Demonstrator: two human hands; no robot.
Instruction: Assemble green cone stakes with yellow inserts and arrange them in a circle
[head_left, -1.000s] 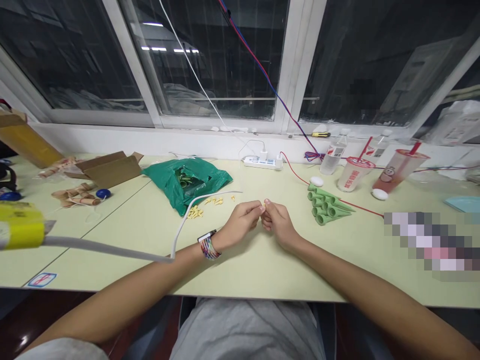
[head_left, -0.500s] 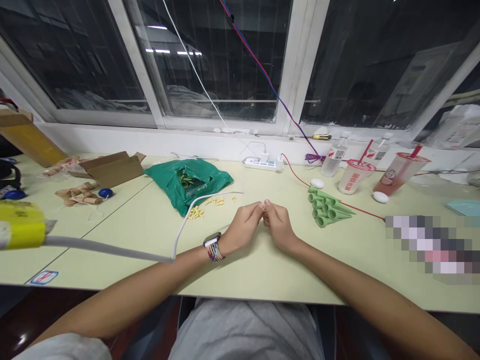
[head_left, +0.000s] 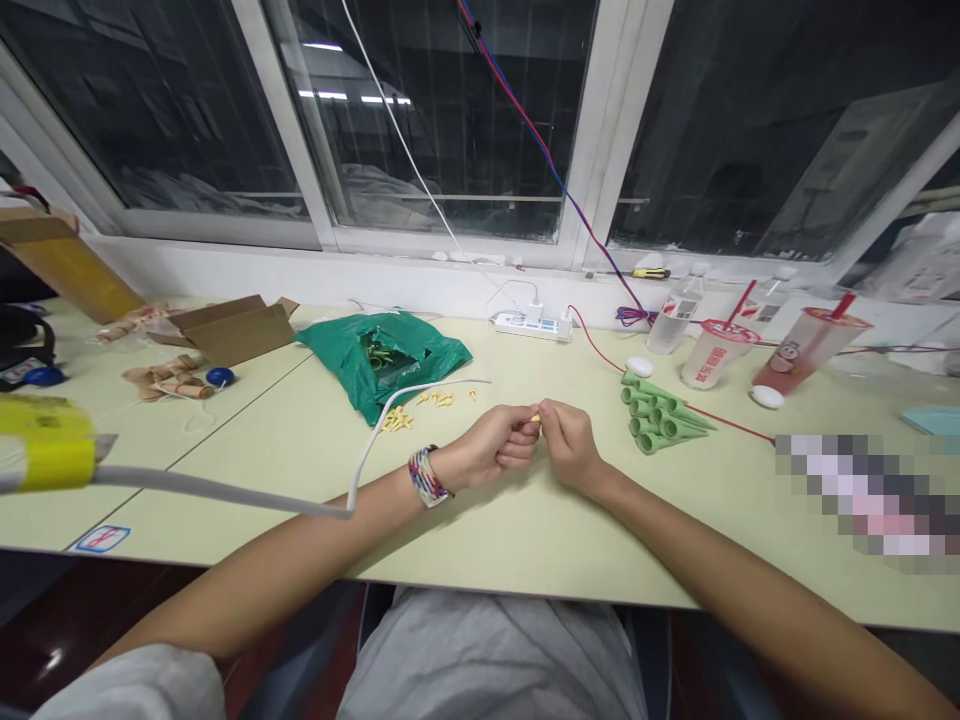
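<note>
And both grips clamp a small yellow piece (head_left: 535, 419), left hand (head_left: 491, 446) meeting right hand (head_left: 574, 446) above the surface (head_left: 525, 545), green bag (head_left: 341, 350) gaping beyond, green pieces (head_left: 384, 356) inside, rightmost cup (head_left: 825, 338) showing reddish drink (head_left: 780, 374).

Cup (head_left: 716, 362): red characters (too small to read) | table sticker (head_left: 103, 539): red mark, blue border, unclear

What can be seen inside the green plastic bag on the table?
Through the opening of the green plastic bag, slender green pieces show, too small to identify. Whatever lies deeper is covered by the plastic.
</note>
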